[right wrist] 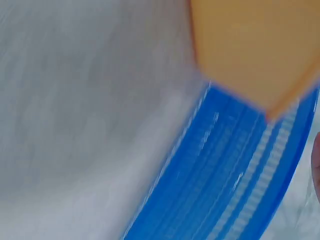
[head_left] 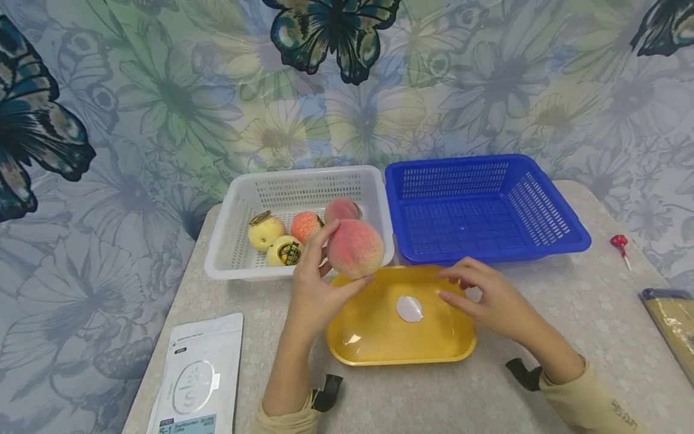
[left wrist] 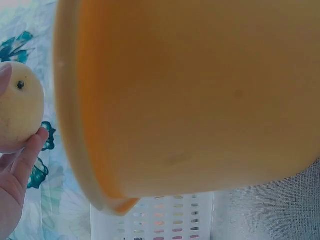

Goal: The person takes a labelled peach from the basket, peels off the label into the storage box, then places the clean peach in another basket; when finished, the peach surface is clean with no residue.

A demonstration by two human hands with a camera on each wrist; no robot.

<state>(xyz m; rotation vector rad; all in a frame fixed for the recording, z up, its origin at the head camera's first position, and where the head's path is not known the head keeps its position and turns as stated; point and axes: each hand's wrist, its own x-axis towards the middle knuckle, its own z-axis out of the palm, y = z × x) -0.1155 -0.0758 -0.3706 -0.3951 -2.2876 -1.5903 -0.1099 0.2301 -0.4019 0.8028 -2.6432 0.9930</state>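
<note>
At eleven o'clock of the tray, the peach is gripped by the wide-spread left hand; at three, the loose right hand is empty. Carrying, presumably; steady support is needed next.

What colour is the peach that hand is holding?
The peach in the left hand is pinkish red, turning yellowish below; the head view shows it best.

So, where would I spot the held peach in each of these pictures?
Head: the peach is near the middle, slightly below centre.
Left wrist: it is at the left edge, partly cut off.
Right wrist: it is not in this picture.
Shared landmark: the yellow tray, in all three views; it fills much of the left wrist view and the right wrist view's upper right.
</note>
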